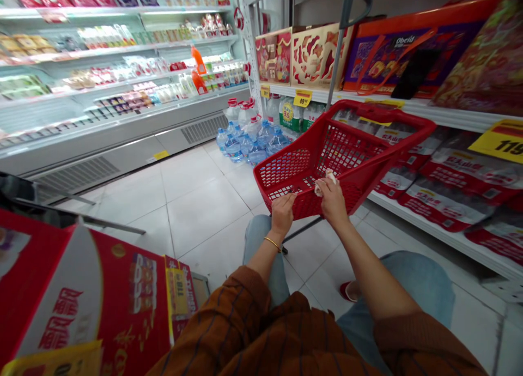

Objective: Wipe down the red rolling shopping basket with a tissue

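A red plastic shopping cart [286, 169] with meshed walls stands in front of my knees, its handle end toward the right. My left hand [283, 211] is closed over the near rim of the cart's basket. Further right, my right hand [332, 197] is closed on a crumpled white cloth [330, 175], which could also be a wipe. The cloth is pressed against the same near rim, and part of it is hidden by my fingers. Only the mesh floor shows inside the basket.
An open chilled shelf unit [171, 114] runs along the far left. Bottled water packs [253, 141] stand on the tiled floor behind the cart. Shelves with gift boxes [318, 54] and shrink-wrapped bottles [453, 196] line the right. Red cartons [118, 289] stand close on my left.
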The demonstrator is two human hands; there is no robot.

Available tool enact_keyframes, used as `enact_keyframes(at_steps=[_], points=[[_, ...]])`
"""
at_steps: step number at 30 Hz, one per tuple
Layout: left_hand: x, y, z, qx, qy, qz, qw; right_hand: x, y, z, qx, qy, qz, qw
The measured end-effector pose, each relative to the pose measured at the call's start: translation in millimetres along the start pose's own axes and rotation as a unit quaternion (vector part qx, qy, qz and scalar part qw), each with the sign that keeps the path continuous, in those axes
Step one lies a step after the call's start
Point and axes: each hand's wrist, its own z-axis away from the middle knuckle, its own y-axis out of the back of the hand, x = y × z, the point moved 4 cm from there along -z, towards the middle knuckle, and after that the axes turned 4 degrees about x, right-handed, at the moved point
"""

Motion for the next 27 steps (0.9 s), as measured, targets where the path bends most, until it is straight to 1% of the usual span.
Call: enact_keyframes(at_steps=[3, 7, 10, 13, 15, 17, 22, 27], points=[[-1.2, -0.7, 1.0, 0.002, 0.006, 0.001, 1.000, -24.8, -11.6, 9.2, -0.003, 0.012, -0.019, 1.000], [-1.4, -1.5, 2.6, 0.007, 0.007, 0.002, 1.000, -57.7, -28.2, 25.1, 0.011, 0.012, -0.044, 0.999], [-1.2, -0.5, 2.5, 0.006, 0.006, 0.001, 1.000, -66.1, -33.0, 31.8, 0.027, 0.009, -0.046, 0.999], [-1.3, 1.9, 1.0, 0.004, 0.003, 0.000, 1.000, -60.1, -32.1, 31.8, 0.006, 0.038, -0.031, 0.999], [-0.9, 3.5, 0.0, 0.005, -0.006, 0.000, 1.000, -52.1, -29.7, 29.9, -0.011, 0.061, -0.012, 0.998], [-0.4, 4.6, -0.7, 0.007, -0.018, -0.004, 1.000, -43.9, -26.8, 27.8, -0.019, 0.069, 0.007, 0.997], [-2.5, 3.2, -0.6, 0.000, -0.019, -0.010, 1.000, -27.1, -19.7, 22.9, -0.027, 0.061, 0.027, 0.997], [-5.6, 3.4, -2.1, -0.008, -0.018, -0.013, 1.000, -11.2, -9.1, 14.3, -0.029, 0.036, 0.043, 0.998]])
